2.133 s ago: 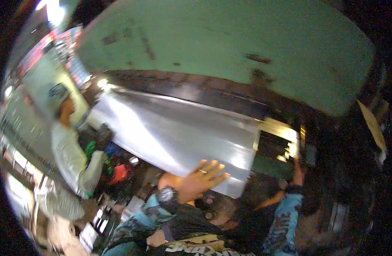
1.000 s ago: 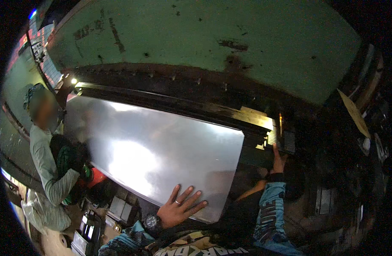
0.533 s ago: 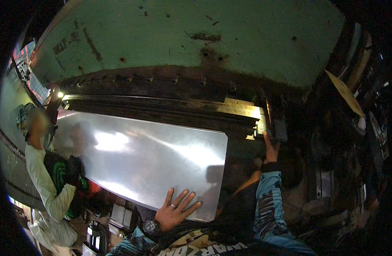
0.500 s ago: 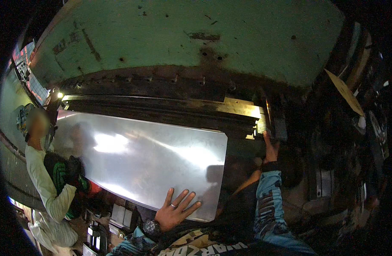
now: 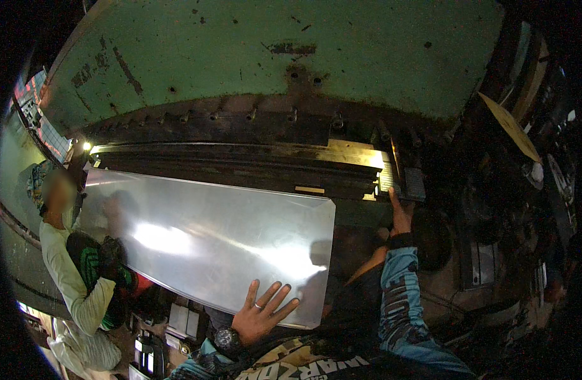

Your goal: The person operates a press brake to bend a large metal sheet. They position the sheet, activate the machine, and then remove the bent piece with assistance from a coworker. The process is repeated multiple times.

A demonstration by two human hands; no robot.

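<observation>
A large, shiny metal sheet (image 5: 227, 247) with clipped corners lies tilted in front of the green press machine (image 5: 240, 57). My left hand (image 5: 260, 313) rests on its near right part, palm down, fingers spread, a ring on one finger. My right hand (image 5: 402, 216) is at the right end of the machine's long tooling (image 5: 240, 158), one finger stretched up beside a brightly lit ridged block (image 5: 385, 174). Its other fingers are partly hidden, and I see nothing held in it. The sheet's far edge stands slightly apart from the tooling, and a small pale strip (image 5: 310, 189) shows there.
A co-worker (image 5: 75, 266) in a pale long-sleeved top is at the sheet's left end, with a dark-gloved hand (image 5: 110, 253) near its edge. Boxy grey equipment (image 5: 183, 322) stands below the sheet. At right, a flat tan panel (image 5: 511, 130) juts out.
The sheet's far edge has come slightly away from the tooling, uncovering the pale strip. My left hand stays flat on the sheet; my right hand stays by the ridged block. The view has shifted a little.
</observation>
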